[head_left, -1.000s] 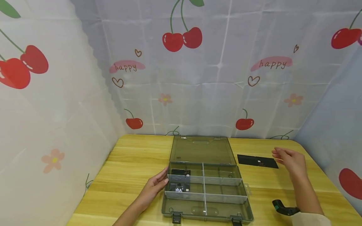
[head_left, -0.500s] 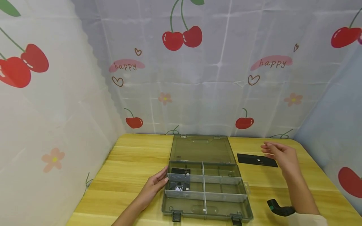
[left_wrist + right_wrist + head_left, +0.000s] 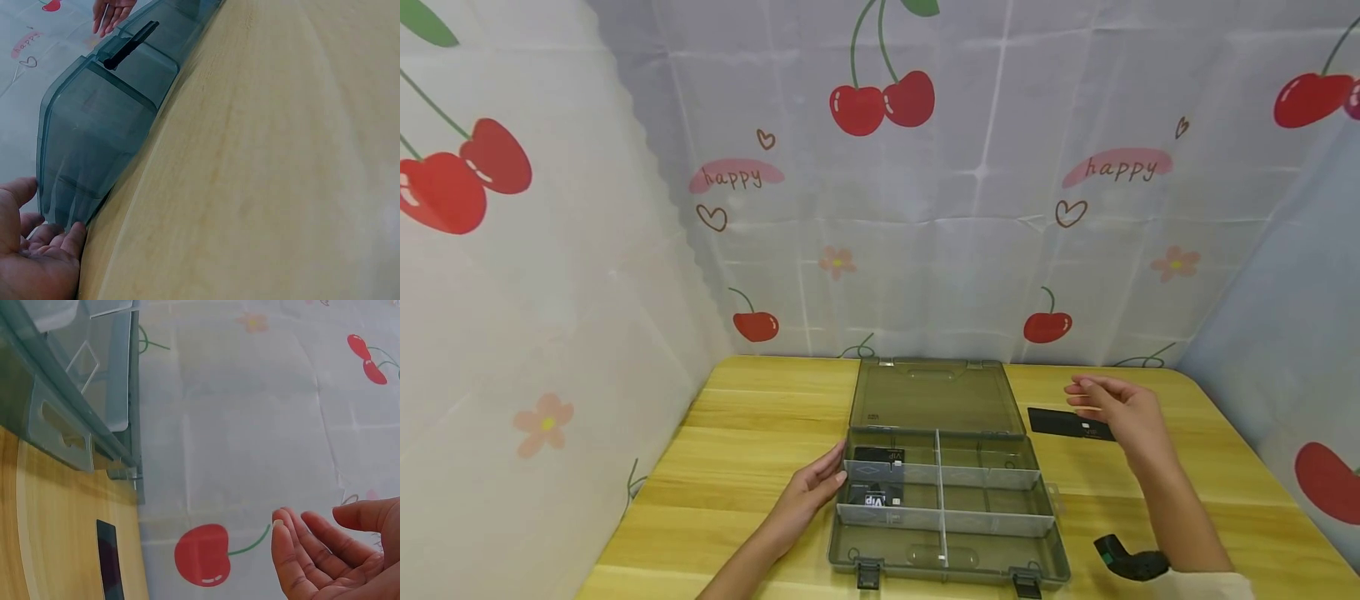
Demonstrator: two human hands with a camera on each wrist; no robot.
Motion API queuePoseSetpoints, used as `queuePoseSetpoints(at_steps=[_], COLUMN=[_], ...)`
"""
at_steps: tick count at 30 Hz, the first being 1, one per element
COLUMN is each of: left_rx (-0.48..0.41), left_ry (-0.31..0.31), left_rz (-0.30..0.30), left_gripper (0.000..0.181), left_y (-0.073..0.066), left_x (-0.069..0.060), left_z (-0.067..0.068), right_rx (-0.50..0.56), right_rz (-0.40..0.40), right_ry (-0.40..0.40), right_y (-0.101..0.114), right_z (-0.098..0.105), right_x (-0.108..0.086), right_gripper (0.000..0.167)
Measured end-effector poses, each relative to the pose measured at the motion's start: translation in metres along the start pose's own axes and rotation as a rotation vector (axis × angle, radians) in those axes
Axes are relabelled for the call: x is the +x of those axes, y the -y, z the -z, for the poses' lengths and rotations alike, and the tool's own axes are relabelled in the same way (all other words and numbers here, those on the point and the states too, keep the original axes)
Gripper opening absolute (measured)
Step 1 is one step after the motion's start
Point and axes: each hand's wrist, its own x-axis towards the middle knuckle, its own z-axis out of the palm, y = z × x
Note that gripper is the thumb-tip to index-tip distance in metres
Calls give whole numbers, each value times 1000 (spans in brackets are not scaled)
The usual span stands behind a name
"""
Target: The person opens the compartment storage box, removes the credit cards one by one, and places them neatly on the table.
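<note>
A smoky, see-through compartment box (image 3: 995,575) lies on the table with its lid (image 3: 936,396) folded back. My left hand (image 3: 805,497) rests against the box's left wall, its fingertips and thumb touching it. In the box's left column, a black VIP card (image 3: 880,456) lies in the back compartment and a black Vip card (image 3: 861,493) in the middle one. My right hand (image 3: 1123,412) hovers over a row of black cards (image 3: 1054,422) right of the box, partly covering its right end. The right fingers are loosely bent with nothing between them.
Clear dividers (image 3: 992,478) split the box into several compartments. Two dark latches (image 3: 868,573) stick out at its front edge. A black wrist-worn device (image 3: 1131,564) sits by the right wrist. A cherry-print curtain (image 3: 925,250) hangs behind the wooden table (image 3: 730,425).
My right hand has moved left, from beyond the right end of the black card row to above it. The left hand stays against the box.
</note>
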Motion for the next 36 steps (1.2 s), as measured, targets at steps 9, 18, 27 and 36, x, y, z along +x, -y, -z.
queuePoseSetpoints(at_steps=[9,18,27,36], left_rx=[1,-8,17,9], left_ry=[6,-4,-3,-4], left_rz=[9,-3,-28,-2], left_gripper=[65,62,63,63], left_y=[0,0,0,-1], left_x=[-1,0,1,0], left_z=[1,-1,2,0], right_rx=[29,80,72,76], right_rz=[5,4,-42,-67], right_ry=[50,151,218,282], right_y=[7,14,21,26], right_z=[-11,-31,-55,-73], right_x=[-5,-8,-15,-21], right_gripper=[48,47,47,43])
